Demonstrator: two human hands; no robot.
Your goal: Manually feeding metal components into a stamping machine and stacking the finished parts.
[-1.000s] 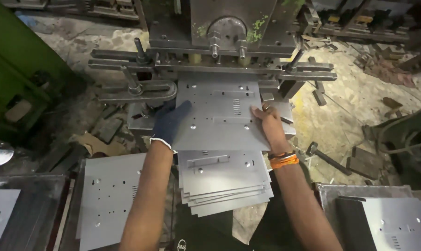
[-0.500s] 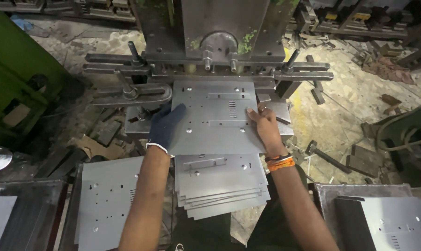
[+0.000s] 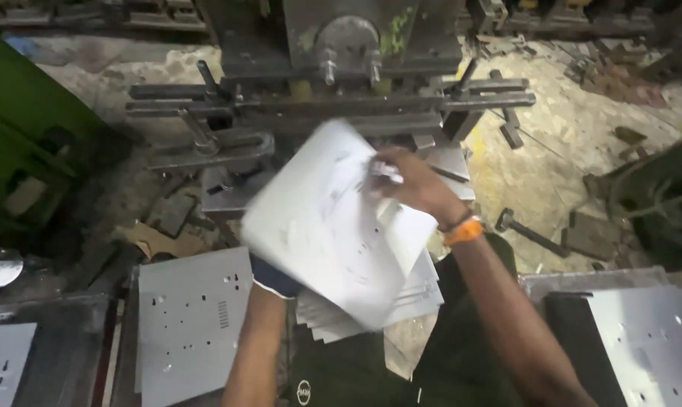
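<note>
In front of the press (image 3: pixel 356 90), right hand (image 3: pixel 412 185) pinches the tilted metal sheet (image 3: pixel 326 226) at its top edge, gloved left hand (image 3: pixel 275 277) hidden under it, grip unclear; looks thin, stiff, sharp-edged, so hold w/ both hands at opposite edges.

Right hand (image 3: pixel 412 185) grips tilted, blurred metal sheet (image 3: pixel 326 226) (punched holes) before press machine (image 3: pixel 333 83); left hand probably beneath it, hidden; sheet stack (image 3: pixel 412 298) below.
</note>
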